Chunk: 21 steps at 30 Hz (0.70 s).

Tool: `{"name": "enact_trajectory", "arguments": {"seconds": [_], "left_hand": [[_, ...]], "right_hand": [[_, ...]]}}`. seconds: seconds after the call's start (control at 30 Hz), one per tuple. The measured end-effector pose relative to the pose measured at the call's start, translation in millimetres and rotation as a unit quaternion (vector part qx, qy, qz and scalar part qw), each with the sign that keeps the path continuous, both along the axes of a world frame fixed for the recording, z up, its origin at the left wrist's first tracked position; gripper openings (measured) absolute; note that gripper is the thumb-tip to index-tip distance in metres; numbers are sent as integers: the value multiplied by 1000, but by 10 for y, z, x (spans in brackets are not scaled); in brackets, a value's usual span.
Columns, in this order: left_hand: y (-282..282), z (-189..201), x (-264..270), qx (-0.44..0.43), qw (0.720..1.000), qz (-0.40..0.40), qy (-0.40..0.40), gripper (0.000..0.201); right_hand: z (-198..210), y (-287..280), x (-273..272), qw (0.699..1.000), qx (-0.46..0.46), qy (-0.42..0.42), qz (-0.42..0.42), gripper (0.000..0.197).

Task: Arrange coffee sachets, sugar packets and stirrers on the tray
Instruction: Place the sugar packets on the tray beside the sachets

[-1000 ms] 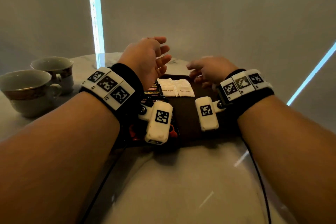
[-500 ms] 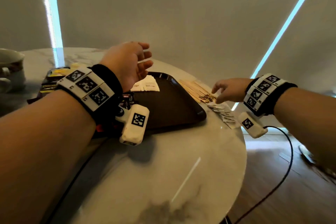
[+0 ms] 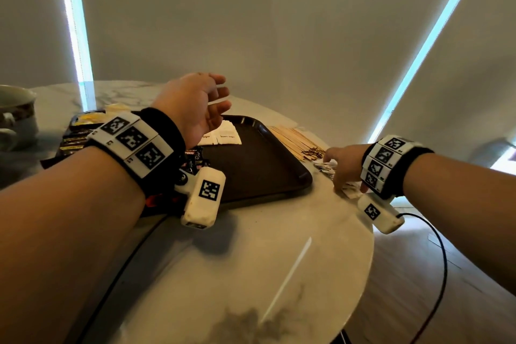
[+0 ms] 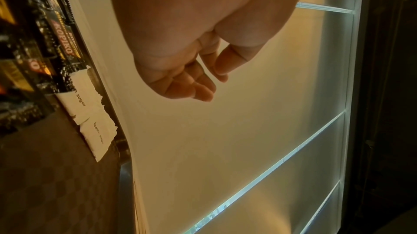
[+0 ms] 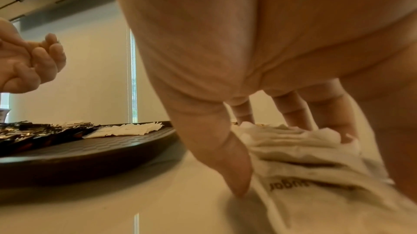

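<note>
A dark brown tray [image 3: 259, 167] lies on the marble table. White brown-sugar packets [image 3: 224, 135] sit at its far edge, and dark coffee sachets [image 4: 61, 41] lie beside them, partly hidden by my left wrist. Wooden stirrers [image 3: 296, 139] lie on the table to the right of the tray. My left hand [image 3: 212, 103] hovers over the tray's far left with loosely curled fingers, holding nothing. My right hand [image 3: 339, 167] is down on a loose pile of sugar packets [image 5: 304, 148] right of the tray. Its fingers [image 5: 338, 127] touch the pile and the thumb tip rests on the table beside it.
A patterned cup [image 3: 16, 117] stands at the far left. More dark sachets [image 3: 78, 134] lie on the table left of the tray. The round table's edge [image 3: 368, 246] curves close under my right wrist, with wooden floor and a black cable [image 3: 444, 260] beyond.
My right hand has moved from above the tray rightward and down onto the sugar packets beside the stirrers. My head has turned right. The left hand stays over the tray.
</note>
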<state>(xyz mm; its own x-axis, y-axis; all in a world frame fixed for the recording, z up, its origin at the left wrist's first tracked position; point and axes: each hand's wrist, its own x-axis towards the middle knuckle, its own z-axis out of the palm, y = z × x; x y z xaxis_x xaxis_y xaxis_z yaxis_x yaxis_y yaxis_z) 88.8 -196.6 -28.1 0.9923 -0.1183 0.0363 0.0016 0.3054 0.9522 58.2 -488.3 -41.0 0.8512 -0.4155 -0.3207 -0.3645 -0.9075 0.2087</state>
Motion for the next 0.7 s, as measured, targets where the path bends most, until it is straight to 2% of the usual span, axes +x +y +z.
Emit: {"name": "enact_trajectory", "arguments": {"seconds": [0.1, 0.2, 0.33, 0.43, 0.57, 0.7], "left_hand": [[-7, -7, 10, 3, 1000, -4, 0, 35], [-12, -19, 18, 9, 1000, -5, 0, 37], [-28, -26, 9, 10, 1000, -8, 1, 36], [-39, -32, 6, 15, 1000, -8, 1, 36], [-42, -40, -2, 20, 1000, -14, -2, 34], [-41, -35, -7, 25, 999, -19, -5, 34]], "right_hand": [[-16, -46, 2, 1000, 17, -16, -3, 93], [-41, -55, 12, 1000, 10, -28, 10, 76], [-73, -40, 34, 999, 13, -50, 11, 68], [-84, -5, 50, 998, -21, -58, 30, 61], [-127, 55, 83, 996, -58, -62, 41, 43], [-120, 63, 83, 995, -43, -81, 38, 30]]}}
